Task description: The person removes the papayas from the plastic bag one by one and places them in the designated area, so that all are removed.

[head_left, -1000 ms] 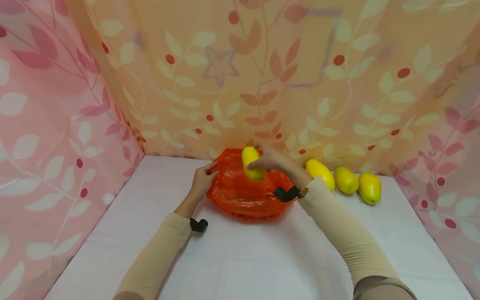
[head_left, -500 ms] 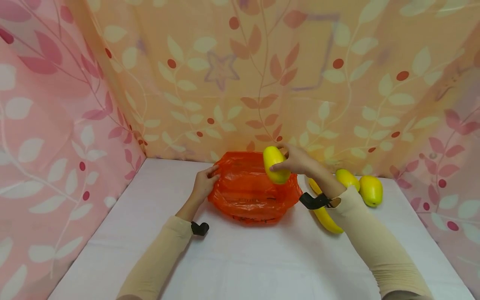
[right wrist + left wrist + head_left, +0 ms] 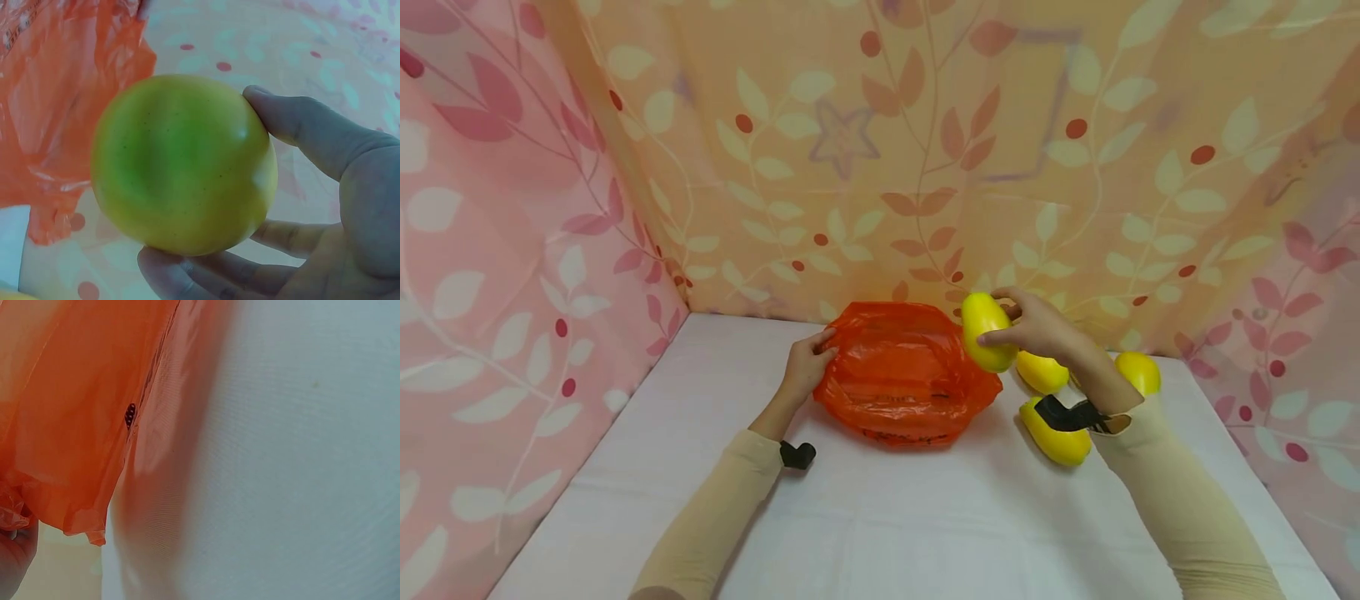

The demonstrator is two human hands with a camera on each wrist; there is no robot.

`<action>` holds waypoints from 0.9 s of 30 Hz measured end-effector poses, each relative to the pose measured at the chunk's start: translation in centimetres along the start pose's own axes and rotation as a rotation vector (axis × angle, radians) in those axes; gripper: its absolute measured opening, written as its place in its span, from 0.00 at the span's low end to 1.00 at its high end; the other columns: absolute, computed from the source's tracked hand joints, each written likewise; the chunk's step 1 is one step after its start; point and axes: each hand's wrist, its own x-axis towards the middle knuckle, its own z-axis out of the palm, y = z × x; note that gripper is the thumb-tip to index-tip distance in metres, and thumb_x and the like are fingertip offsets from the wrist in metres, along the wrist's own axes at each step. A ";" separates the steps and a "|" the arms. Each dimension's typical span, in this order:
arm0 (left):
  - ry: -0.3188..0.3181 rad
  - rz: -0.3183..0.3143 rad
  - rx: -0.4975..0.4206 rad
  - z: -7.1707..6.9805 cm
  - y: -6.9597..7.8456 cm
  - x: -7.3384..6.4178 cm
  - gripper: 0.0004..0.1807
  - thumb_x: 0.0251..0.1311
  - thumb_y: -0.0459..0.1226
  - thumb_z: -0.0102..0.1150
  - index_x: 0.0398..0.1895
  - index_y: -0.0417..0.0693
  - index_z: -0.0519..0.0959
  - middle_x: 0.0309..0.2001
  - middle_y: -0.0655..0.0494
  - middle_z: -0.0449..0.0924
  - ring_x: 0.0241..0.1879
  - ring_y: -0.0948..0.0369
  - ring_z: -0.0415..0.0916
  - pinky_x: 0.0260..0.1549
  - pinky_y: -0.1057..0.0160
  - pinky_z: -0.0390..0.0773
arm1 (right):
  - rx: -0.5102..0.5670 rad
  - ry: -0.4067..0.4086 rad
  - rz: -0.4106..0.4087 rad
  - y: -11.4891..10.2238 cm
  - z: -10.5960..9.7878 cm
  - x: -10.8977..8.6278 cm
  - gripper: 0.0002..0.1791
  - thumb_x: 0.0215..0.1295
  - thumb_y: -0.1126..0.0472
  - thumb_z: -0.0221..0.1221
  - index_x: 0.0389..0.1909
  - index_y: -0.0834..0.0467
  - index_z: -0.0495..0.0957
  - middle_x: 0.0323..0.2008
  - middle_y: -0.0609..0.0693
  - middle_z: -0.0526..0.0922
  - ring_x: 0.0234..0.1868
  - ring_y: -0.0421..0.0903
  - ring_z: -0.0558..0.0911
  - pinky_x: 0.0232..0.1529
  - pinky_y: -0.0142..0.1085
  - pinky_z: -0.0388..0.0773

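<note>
An orange-red plastic bag [image 3: 895, 367] lies spread on the white-covered table, its mouth partly open. At its left edge my left hand [image 3: 805, 367] pinches the film; the left wrist view shows a bunched corner of the bag [image 3: 62, 425] at the fingers. My right hand [image 3: 1037, 325] holds a yellow mango [image 3: 985, 332] in the air by the bag's right edge. Up close in the right wrist view, the mango [image 3: 184, 165] has a green patch, with thumb and fingers on opposite sides. Below that hand rest two more mangoes, one farther back [image 3: 1042, 372] and one nearer [image 3: 1054, 437].
Another mango [image 3: 1138, 372] sits at the back right, partly behind the right forearm. Patterned cloth walls [image 3: 880, 167] close off the back and both sides. The white tabletop [image 3: 880, 525] extends in front of the bag.
My right hand has moved right with the mango, from over the bag to beside its right edge. Mangoes behind the arm have come into view. The left hand stays at the bag's edge.
</note>
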 end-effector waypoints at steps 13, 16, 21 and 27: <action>0.006 0.011 0.003 0.1 -0.2 0.1 0.23 0.65 0.30 0.57 0.64 0.38 0.73 0.64 0.40 0.73 0.65 0.50 0.70 0.62 0.51 0.73 | 0.009 0.023 0.032 2.0 -1.5 -2.4 0.50 0.58 0.45 0.67 0.74 0.57 0.51 0.60 0.69 0.69 0.54 0.63 0.75 0.49 0.47 0.81; 0.001 0.008 0.000 0.0 -0.1 0.1 0.23 0.65 0.30 0.57 0.64 0.38 0.73 0.65 0.40 0.72 0.65 0.50 0.69 0.62 0.51 0.73 | -0.003 0.036 0.034 2.7 -1.9 -2.8 0.49 0.59 0.45 0.66 0.74 0.58 0.51 0.60 0.70 0.69 0.54 0.63 0.75 0.49 0.47 0.81; -0.004 0.001 -0.001 0.0 0.0 -0.1 0.24 0.65 0.29 0.56 0.65 0.37 0.72 0.65 0.39 0.72 0.65 0.48 0.70 0.62 0.50 0.73 | -0.011 0.047 0.047 3.8 -2.3 -3.3 0.49 0.59 0.45 0.65 0.74 0.59 0.52 0.59 0.70 0.69 0.53 0.62 0.75 0.47 0.44 0.81; -0.004 0.005 0.001 0.0 0.0 -0.1 0.24 0.65 0.29 0.56 0.64 0.37 0.72 0.65 0.39 0.72 0.65 0.49 0.69 0.62 0.50 0.73 | -0.009 0.053 0.050 5.0 -2.1 -3.8 0.48 0.60 0.45 0.65 0.74 0.60 0.53 0.58 0.72 0.70 0.51 0.61 0.76 0.47 0.44 0.82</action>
